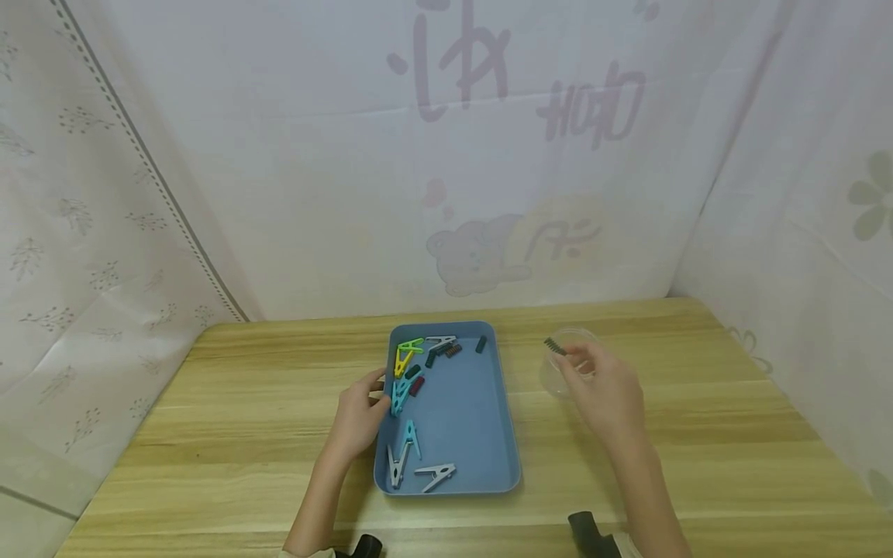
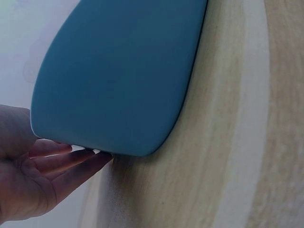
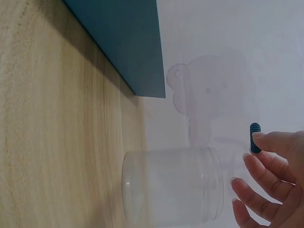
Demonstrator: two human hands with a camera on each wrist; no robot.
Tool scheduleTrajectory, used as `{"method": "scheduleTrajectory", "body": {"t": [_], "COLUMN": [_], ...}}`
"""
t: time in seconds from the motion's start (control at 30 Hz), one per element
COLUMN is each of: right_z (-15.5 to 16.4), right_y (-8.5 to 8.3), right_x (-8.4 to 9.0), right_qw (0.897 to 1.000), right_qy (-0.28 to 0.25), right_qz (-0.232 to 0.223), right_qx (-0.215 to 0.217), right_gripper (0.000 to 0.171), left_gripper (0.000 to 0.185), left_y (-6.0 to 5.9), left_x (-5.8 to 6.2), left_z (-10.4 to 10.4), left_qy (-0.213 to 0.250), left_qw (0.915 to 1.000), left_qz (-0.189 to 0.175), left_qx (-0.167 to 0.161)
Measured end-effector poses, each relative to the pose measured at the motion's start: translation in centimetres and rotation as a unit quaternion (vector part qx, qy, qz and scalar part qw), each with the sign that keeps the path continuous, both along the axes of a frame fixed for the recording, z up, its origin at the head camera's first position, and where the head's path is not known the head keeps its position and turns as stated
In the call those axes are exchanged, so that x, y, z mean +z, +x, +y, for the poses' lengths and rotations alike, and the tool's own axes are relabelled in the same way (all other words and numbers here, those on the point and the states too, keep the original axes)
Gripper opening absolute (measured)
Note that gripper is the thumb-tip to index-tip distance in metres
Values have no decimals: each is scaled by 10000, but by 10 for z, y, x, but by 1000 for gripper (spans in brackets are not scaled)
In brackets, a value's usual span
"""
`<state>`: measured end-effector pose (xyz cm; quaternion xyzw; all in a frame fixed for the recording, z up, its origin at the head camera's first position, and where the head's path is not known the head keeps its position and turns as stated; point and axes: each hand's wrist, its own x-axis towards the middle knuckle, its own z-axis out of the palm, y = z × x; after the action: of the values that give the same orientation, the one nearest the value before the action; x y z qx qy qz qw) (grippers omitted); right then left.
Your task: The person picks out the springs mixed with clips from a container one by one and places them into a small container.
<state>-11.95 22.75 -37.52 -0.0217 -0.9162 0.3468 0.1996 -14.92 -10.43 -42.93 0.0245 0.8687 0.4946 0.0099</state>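
Observation:
My right hand (image 1: 603, 387) pinches a small dark green spring (image 3: 255, 137) between thumb and fingertips. It holds the spring above a clear plastic jar (image 3: 173, 187), which stands on the table right of the tray. My left hand (image 1: 359, 415) rests at the left side of a blue tray (image 1: 467, 434), its fairly straight fingers (image 2: 80, 173) touching the edge. Inside the tray lie several plastic clips: a green clip (image 1: 412, 346), a yellow clip (image 1: 402, 362), turquoise clips and grey ones. Dark springs (image 1: 481, 344) and a dark red spring (image 1: 416, 385) lie among them.
The wooden table (image 1: 251, 434) runs back to a pale printed curtain (image 1: 335, 194), with more curtain at both sides. Black wrist mounts (image 1: 589, 535) show at the lower edge of the head view.

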Motion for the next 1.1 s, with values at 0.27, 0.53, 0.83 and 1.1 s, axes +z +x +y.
{"method": "scheduleTrajectory", "body": {"t": [0.27,0.53,0.83,1.1], "right_z": [6,10,13,17], "right_y": [-1,-1,-2,-3], "right_x": [-3,-5,-6,-6], "right_qw": [10000,9998,9998,9996], "right_qy": [-8,51,81,122], "right_qz": [56,211,159,217], "right_qx": [-31,9,-94,-118], "right_gripper": [26,23,21,22], "left_gripper": [51,51,51,50], "left_y": [-1,-1,-1,-1], "left_x": [-1,0,0,1], "left_z": [0,0,-1,0], "left_qy": [16,-12,-7,-32], "left_qw": [10000,10000,10000,10000], "left_qz": [23,-35,-26,-23], "left_qx": [-6,-16,-18,-2]}}
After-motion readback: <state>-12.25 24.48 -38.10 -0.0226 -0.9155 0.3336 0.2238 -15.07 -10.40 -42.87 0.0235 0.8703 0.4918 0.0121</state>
